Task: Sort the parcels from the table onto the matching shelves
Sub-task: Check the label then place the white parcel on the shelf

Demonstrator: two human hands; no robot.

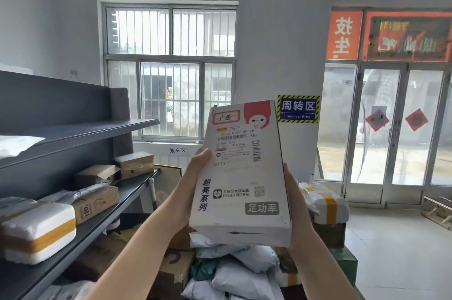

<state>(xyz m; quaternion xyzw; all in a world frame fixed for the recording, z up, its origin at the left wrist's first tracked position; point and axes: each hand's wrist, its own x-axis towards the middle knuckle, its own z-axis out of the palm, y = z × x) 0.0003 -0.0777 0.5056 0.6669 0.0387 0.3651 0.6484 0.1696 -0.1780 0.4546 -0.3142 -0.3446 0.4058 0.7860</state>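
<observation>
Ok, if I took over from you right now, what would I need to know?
Left hand: gripping the left edge of the white box.
Right hand: gripping its right edge. The box is held up, label facing you.
Grey shelves on the left already hold some parcels, such as the foam box.
The parcel pile below still waits.
Left to do: read the label, shelve this box where it matches, then sort the pile.
</observation>
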